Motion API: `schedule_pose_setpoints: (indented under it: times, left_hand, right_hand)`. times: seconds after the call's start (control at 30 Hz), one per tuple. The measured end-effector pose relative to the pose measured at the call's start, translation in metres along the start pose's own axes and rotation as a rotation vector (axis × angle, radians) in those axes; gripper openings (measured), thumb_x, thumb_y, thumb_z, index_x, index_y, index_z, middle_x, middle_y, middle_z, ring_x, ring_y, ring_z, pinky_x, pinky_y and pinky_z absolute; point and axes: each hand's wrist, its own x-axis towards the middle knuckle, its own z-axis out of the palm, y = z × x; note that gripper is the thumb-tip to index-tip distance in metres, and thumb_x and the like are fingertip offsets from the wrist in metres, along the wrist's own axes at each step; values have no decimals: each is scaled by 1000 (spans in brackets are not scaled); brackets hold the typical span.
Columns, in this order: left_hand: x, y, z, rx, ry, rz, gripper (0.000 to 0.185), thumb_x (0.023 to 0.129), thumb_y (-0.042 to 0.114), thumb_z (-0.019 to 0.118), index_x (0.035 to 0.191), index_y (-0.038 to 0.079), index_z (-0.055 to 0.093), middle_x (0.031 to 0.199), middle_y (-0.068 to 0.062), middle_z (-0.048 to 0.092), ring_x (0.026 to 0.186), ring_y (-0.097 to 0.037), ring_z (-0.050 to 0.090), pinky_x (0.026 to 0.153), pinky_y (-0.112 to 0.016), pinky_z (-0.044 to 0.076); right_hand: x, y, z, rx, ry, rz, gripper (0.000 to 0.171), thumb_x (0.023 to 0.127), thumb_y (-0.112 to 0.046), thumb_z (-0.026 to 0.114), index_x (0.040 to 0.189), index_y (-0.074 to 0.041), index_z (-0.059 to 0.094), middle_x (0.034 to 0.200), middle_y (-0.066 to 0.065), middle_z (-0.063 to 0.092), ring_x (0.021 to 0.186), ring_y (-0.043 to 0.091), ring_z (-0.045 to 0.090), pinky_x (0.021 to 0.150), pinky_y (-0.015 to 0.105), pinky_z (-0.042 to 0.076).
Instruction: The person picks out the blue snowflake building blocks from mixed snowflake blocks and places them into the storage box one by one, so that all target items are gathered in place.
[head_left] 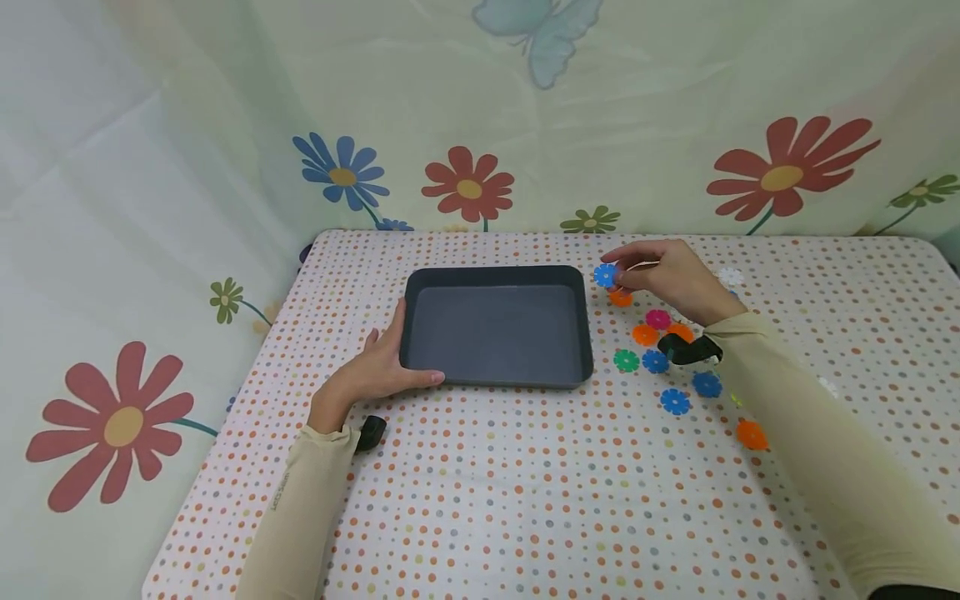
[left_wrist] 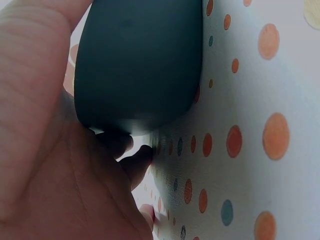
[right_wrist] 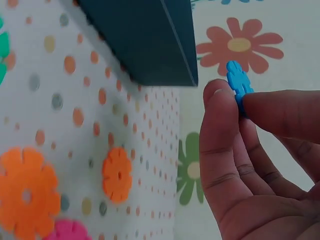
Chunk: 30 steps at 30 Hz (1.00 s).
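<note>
A dark grey rectangular tray [head_left: 495, 333] lies on the dotted table, with nothing on its floor. My left hand [head_left: 378, 364] holds its near left corner, thumb along the front rim and fingers along the left side; the left wrist view shows the tray's dark outer wall [left_wrist: 140, 65] beside the palm. Just past the tray's far right corner, my right hand [head_left: 671, 279] pinches a blue flower-shaped plastic disc [right_wrist: 240, 85] between thumb and finger, raised above the table. An orange notched disc [right_wrist: 117, 175] lies on the cloth below that hand.
Several loose discs lie right of the tray, among them a green disc [head_left: 626, 360], a pink disc [head_left: 658, 319] and a blue disc [head_left: 675, 402]. One orange disc [head_left: 752, 434] sits by the right sleeve. A flowered curtain [head_left: 540, 125] hangs behind the table.
</note>
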Motion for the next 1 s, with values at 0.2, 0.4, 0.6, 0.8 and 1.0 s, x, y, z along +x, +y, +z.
schedule_pose_setpoints:
  times: [0.2, 0.4, 0.6, 0.8, 1.0]
  left_hand:
    - [1, 1, 0, 8, 6, -15, 144, 81, 70, 82, 168, 28, -24, 178, -4, -8, 159, -49, -16, 122, -73, 11]
    - [0, 1, 0, 7, 2, -24, 145, 81, 71, 83, 168, 28, -25, 179, -4, -7, 158, -49, -16, 122, -73, 11]
    - [0, 0, 1, 6, 2, -19, 146, 81, 71, 83, 168, 28, -26, 179, -5, -8, 158, -51, -16, 123, -72, 10]
    - [-1, 0, 0, 13, 7, -19, 146, 80, 72, 83, 168, 28, -26, 179, -6, -7, 158, -50, -15, 123, -72, 11]
    - [1, 1, 0, 5, 11, 0, 146, 81, 72, 82, 169, 25, -24, 178, -5, -8, 158, -51, -16, 123, -72, 9]
  right_hand:
    - [13, -8, 16, 82, -39, -40, 38, 106, -5, 64, 143, 1, 66, 126, 20, 65, 100, 24, 75, 92, 40, 60]
    - [22, -17, 33, 108, -74, -62, 36, 104, -5, 66, 139, 4, 68, 114, 20, 68, 98, 33, 74, 89, 44, 60]
    - [28, -25, 47, 99, -104, -71, 33, 103, 0, 67, 135, 8, 68, 112, 22, 67, 96, 33, 75, 85, 36, 62]
    - [36, -33, 59, 98, -119, -84, 29, 102, 3, 66, 130, 9, 69, 105, 23, 70, 95, 36, 75, 87, 45, 62]
    - [43, -40, 69, 131, -146, -99, 22, 102, 2, 67, 122, 11, 69, 104, 24, 72, 92, 34, 76, 88, 47, 62]
